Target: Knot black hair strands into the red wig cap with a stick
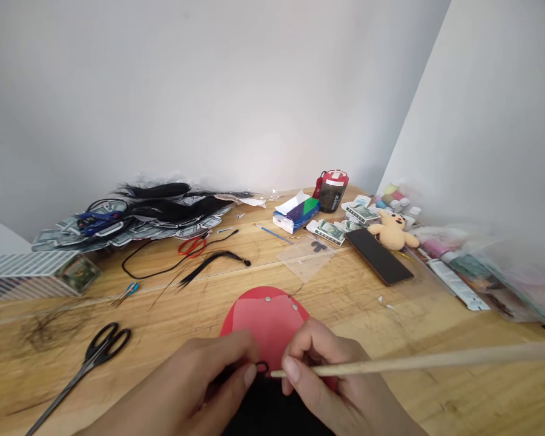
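My left hand (209,372) is closed in a pinch on a small black loop (263,367), which looks like a hair strand or thin cord. My right hand (320,369) grips a pale wooden stick (399,364) close to its narrow end. The stick's tip points left and is very near the loop; I cannot tell whether they touch. Beneath both hands is a red round disc (266,318), with two small silvery pieces (267,298) on its far part. The hands cover the disc's near part, and something black (272,412) fills the space below.
Black-handled scissors (102,351) and small blue scissors (129,292) lie left. Behind them are red-handled scissors (193,244) and black hair bundles (163,209). A tissue pack (295,215), dark cup (333,192), phone (379,256) and crocheted bear (393,230) stand or lie right.
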Action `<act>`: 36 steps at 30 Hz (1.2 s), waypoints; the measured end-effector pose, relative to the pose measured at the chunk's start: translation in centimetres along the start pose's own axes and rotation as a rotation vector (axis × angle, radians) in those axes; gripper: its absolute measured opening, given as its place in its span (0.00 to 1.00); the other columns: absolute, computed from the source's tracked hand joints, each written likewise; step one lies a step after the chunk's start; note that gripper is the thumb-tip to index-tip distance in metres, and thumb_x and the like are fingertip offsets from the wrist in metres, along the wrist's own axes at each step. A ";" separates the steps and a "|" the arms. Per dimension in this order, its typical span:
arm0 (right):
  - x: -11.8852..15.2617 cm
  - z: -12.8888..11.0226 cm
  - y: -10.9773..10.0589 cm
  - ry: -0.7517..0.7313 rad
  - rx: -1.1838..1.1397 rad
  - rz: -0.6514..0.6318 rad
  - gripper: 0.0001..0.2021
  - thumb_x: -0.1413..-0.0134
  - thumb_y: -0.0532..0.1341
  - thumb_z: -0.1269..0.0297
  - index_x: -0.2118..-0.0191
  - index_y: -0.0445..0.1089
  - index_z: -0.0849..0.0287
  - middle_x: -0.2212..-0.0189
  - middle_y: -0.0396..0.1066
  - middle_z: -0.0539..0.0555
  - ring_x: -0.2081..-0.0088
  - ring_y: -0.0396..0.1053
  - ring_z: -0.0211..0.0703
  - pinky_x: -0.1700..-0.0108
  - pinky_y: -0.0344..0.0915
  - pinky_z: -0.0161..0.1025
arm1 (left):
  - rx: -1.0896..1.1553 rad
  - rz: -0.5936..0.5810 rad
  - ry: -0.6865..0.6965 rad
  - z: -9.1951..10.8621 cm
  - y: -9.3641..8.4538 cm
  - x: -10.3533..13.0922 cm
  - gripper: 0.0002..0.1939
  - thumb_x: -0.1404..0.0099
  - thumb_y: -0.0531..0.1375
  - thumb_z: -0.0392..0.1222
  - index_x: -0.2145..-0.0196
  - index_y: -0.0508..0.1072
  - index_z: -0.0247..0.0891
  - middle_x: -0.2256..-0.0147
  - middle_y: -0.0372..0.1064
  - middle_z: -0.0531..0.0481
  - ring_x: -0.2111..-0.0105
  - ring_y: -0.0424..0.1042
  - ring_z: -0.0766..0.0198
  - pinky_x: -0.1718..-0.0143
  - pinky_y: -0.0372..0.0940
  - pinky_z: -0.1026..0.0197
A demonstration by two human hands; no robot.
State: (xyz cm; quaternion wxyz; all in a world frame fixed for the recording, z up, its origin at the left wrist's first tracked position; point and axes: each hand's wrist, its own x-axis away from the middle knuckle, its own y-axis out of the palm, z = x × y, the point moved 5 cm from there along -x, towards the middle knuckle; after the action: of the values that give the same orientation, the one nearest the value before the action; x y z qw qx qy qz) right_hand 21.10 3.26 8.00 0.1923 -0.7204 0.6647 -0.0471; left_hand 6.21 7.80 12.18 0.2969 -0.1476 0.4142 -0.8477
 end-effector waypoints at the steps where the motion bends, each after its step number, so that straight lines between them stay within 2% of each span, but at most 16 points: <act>1: 0.0 0.0 0.0 0.024 -0.020 -0.002 0.10 0.38 0.54 0.64 0.71 0.63 0.55 0.78 0.66 0.47 0.76 0.62 0.38 0.75 0.56 0.33 | -0.013 -0.009 -0.020 -0.1 0.0 -0.2 0.13 0.32 0.49 0.40 0.68 0.72 0.45 0.75 0.74 0.59 0.77 0.72 0.69 0.74 0.65 0.74; 7: 0.3 0.4 0.0 0.097 -0.092 -0.038 0.08 0.38 0.54 0.63 0.69 0.63 0.55 0.76 0.66 0.49 0.74 0.63 0.39 0.73 0.58 0.34 | -0.100 -0.109 -0.088 -0.1 0.7 -0.3 0.15 0.36 0.48 0.39 0.68 0.75 0.44 0.76 0.75 0.56 0.78 0.73 0.65 0.75 0.66 0.71; 14: 0.0 0.2 0.0 0.075 -0.105 -0.025 0.08 0.38 0.56 0.63 0.70 0.63 0.55 0.75 0.68 0.48 0.73 0.65 0.39 0.71 0.60 0.34 | -0.099 -0.135 -0.114 0.2 0.9 -0.5 0.16 0.35 0.47 0.40 0.68 0.76 0.44 0.76 0.75 0.55 0.77 0.73 0.65 0.76 0.64 0.71; 19: 0.1 0.2 0.0 0.113 -0.118 -0.032 0.08 0.38 0.55 0.63 0.70 0.63 0.55 0.74 0.68 0.49 0.71 0.66 0.40 0.69 0.61 0.34 | -0.086 -0.098 -0.116 -0.1 1.0 -0.6 0.16 0.33 0.48 0.39 0.66 0.76 0.45 0.73 0.77 0.56 0.74 0.75 0.66 0.73 0.65 0.71; 25: 0.1 0.3 0.1 0.126 -0.168 -0.050 0.08 0.37 0.55 0.63 0.69 0.63 0.55 0.74 0.66 0.48 0.70 0.65 0.40 0.69 0.62 0.34 | -0.145 -0.166 -0.184 0.2 1.3 -0.4 0.14 0.31 0.51 0.36 0.64 0.77 0.45 0.69 0.79 0.56 0.70 0.78 0.64 0.68 0.67 0.70; 31: 0.0 0.1 0.0 0.151 -0.226 -0.047 0.08 0.36 0.55 0.63 0.68 0.63 0.56 0.72 0.68 0.49 0.68 0.67 0.41 0.65 0.63 0.36 | -0.222 -0.095 -0.110 0.6 1.2 -0.5 0.13 0.34 0.53 0.34 0.68 0.77 0.45 0.71 0.79 0.54 0.72 0.79 0.63 0.69 0.69 0.70; 36: 0.2 0.3 0.1 0.156 -0.261 -0.045 0.09 0.34 0.55 0.64 0.67 0.63 0.56 0.72 0.67 0.48 0.69 0.66 0.39 0.66 0.61 0.34 | -0.255 -0.071 -0.075 0.7 1.2 -0.4 0.14 0.34 0.52 0.33 0.68 0.77 0.44 0.72 0.79 0.53 0.73 0.79 0.63 0.70 0.69 0.70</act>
State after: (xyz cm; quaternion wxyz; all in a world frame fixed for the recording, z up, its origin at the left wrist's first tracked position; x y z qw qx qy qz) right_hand 21.08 3.14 7.68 0.0437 -0.7482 0.6617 -0.0202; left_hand 7.32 7.02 11.65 0.2610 -0.2303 0.5018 -0.7918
